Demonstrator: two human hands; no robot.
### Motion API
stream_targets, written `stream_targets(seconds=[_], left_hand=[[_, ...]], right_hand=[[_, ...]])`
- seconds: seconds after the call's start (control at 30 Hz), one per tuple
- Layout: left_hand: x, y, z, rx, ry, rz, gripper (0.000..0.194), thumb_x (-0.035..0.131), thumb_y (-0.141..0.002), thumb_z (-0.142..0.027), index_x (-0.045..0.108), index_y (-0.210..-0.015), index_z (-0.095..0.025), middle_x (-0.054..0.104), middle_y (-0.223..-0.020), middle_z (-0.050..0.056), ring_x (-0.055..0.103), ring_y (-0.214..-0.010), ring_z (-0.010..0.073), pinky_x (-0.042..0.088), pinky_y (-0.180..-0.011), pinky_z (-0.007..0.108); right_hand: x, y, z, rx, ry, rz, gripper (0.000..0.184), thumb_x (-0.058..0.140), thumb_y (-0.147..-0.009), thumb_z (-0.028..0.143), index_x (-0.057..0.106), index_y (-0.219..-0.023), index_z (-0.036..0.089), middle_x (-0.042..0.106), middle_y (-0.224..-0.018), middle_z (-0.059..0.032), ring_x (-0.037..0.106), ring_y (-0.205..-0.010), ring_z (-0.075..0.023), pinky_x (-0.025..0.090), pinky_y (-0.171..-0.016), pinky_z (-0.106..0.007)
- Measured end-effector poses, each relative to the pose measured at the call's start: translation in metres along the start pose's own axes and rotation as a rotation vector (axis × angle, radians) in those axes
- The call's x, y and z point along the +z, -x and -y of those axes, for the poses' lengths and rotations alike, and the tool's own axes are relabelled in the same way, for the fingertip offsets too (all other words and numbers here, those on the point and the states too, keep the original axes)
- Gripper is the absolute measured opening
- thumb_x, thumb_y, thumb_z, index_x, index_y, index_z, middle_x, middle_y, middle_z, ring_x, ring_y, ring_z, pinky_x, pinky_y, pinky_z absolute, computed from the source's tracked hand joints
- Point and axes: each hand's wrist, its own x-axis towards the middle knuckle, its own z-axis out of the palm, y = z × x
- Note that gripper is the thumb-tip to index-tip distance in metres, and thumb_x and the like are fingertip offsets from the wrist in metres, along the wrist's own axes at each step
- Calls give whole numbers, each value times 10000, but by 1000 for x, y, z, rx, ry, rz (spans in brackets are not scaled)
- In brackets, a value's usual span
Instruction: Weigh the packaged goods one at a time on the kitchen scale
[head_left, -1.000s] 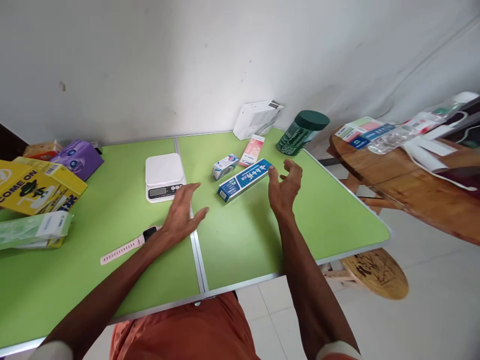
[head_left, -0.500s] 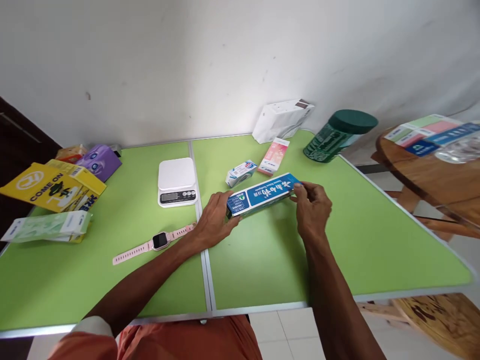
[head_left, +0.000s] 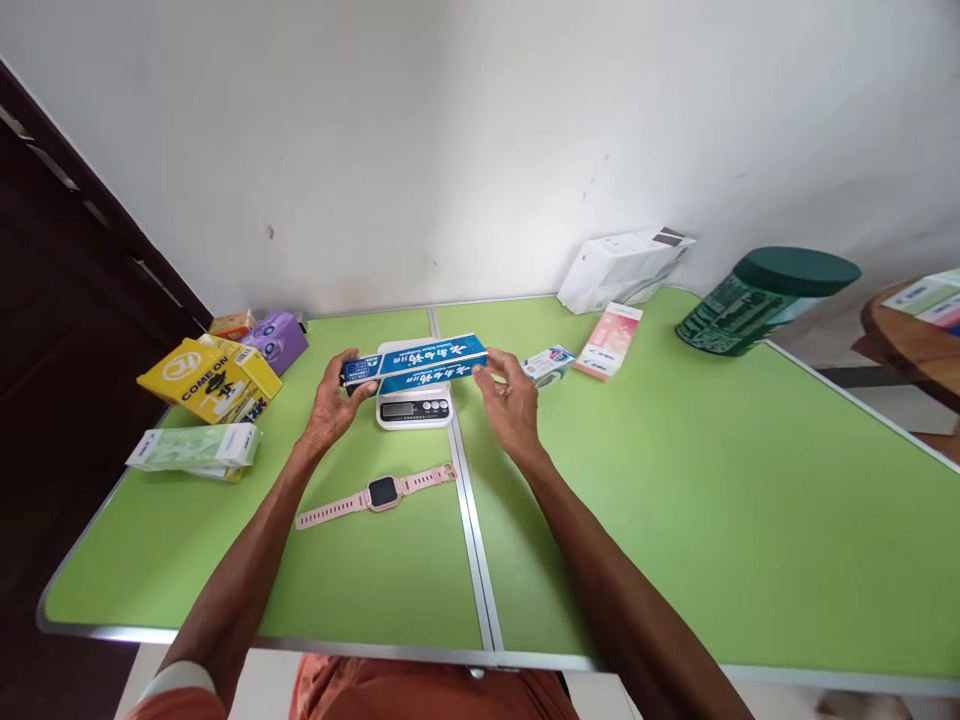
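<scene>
Between my two hands is a long blue and white toothpaste box (head_left: 420,364), gripped at its ends. My left hand (head_left: 334,402) has its fingers closed round the left end, while my right hand (head_left: 511,400) pinches the right end. The box is over a white digital scale (head_left: 415,411) and hides most of its weighing plate; I cannot tell whether they touch. In front of the scale lies a pink-strapped smartwatch (head_left: 383,492), stretched out flat. Just beyond my right hand, a small white and blue box (head_left: 549,366) is partly covered by it.
Yellow packaging (head_left: 214,380), a purple pack (head_left: 277,342) and a green-white packet (head_left: 195,448) crowd the table's left side. Toward the back right are a pink box (head_left: 611,341), a white box (head_left: 626,268) and a dark green canister (head_left: 761,300). A metal seam (head_left: 474,530) crosses the green table.
Both hands have carried the toothpaste box left, from the table's right half to over the scale. The view has turned leftward, showing more of the dark door.
</scene>
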Motion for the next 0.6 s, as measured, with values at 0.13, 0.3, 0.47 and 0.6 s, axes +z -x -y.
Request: stream_targets(seconds=[0.13, 0.3, 0.47, 0.6], left_hand=[[-1, -1, 27, -37, 9, 23, 868, 821, -874, -798, 623, -1485, -215, 698, -1533, 203, 705, -1402, 400, 564, -1246, 608], [12, 9, 38, -11, 33, -41, 1096, 817, -861, -865, 465, -1669, -215, 556, -1686, 258, 566, -1589, 438, 478, -1328, 628], [23, 15, 47, -165, 179, -123, 1313, 755, -772, -1019, 347, -1739, -230, 474, -1742, 287, 547, -1602, 466, 519, -1293, 619], [19, 15, 50, -249, 240, -140, 1267, 693, -776, -1063, 432, -1682, -217, 566, -1671, 267, 586, -1572, 458, 536, -1285, 605]], right_hand=[[12, 4, -15, -3, 12, 48, 570, 709, -976, 675, 729, -1324, 224, 798, -1386, -187, 743, -1317, -383, 695, -972, -565], [17, 15, -35, -42, 92, 19, 601, 659, -1032, 679, 692, -1436, 236, 742, -1480, -189, 723, -1338, -358, 692, -987, -543], [17, 17, -48, 14, 103, 21, 716, 599, -1048, 768, 678, -1499, 218, 746, -1486, -221, 745, -1291, -372, 662, -1067, -602], [12, 16, -51, 82, 94, 34, 872, 525, -1025, 881, 674, -1500, 165, 780, -1393, -255, 766, -1242, -391, 632, -1125, -637]])
